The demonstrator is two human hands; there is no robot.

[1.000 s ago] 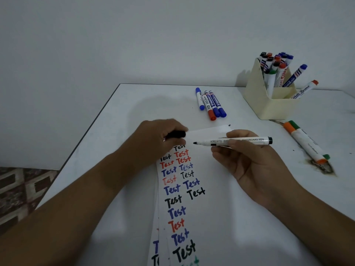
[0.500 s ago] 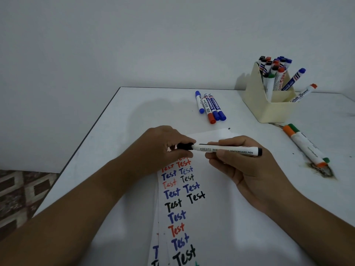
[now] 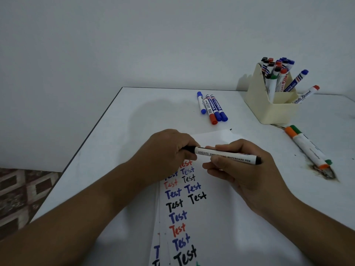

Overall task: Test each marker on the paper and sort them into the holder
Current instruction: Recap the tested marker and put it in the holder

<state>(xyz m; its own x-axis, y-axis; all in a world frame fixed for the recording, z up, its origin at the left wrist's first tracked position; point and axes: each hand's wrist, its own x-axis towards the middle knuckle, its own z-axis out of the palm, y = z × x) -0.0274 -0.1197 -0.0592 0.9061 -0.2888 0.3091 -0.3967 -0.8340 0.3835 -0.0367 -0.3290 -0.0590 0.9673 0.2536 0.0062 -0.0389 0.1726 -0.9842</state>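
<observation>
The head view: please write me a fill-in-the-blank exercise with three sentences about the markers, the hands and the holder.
1. The white whiteboard pen with black ends is held by ____ hands.
2. Four capped markers lying side by side behind the paper include three blue ones and one ____ one.
3. The cream plastic holder stands on the table's far ____ side.

Missing words: both; red; right

Head camera, looking forward and down

It sits close above the white table (image 3: 134, 120), facing the far wall (image 3: 153, 35); floor (image 3: 23, 192) shows at near left.
</observation>
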